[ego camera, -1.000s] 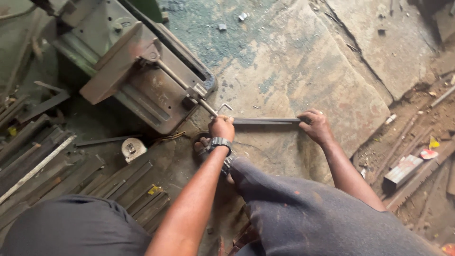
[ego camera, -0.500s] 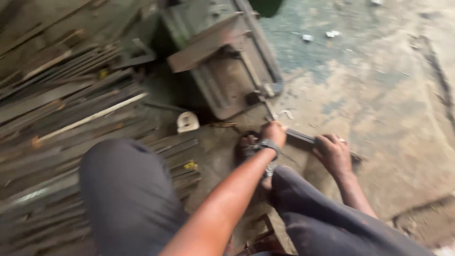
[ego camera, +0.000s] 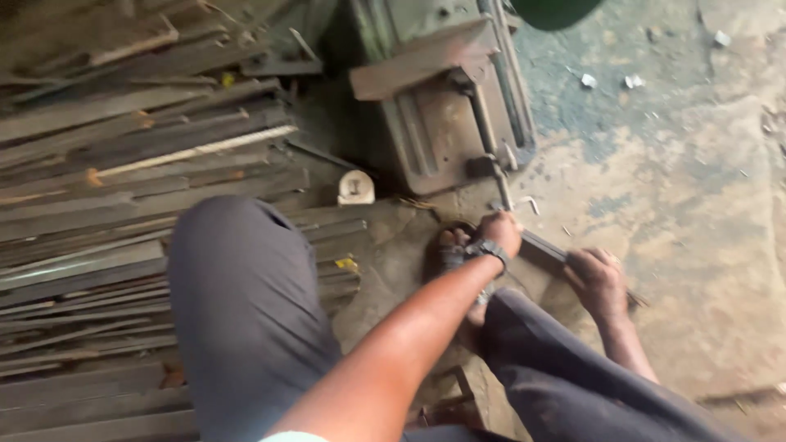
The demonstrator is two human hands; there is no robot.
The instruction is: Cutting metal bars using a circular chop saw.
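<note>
Steel bar [ego camera: 547, 248] lies beside the machine [ego camera: 442, 106]; left hand [ego camera: 501, 232] and right hand [ego camera: 596, 282] clasp it. Loose grip could let it slide onto the sandalled foot [ego camera: 449, 252].

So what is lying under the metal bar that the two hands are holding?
Under the metal bar is the bare concrete floor. The left hand and the right hand cover parts of the bar, so the floor below them is hidden.

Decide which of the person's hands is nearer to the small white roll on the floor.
Left. The left hand grips the metal bar closer to the white roll; the right hand holds the bar farther away.
</note>
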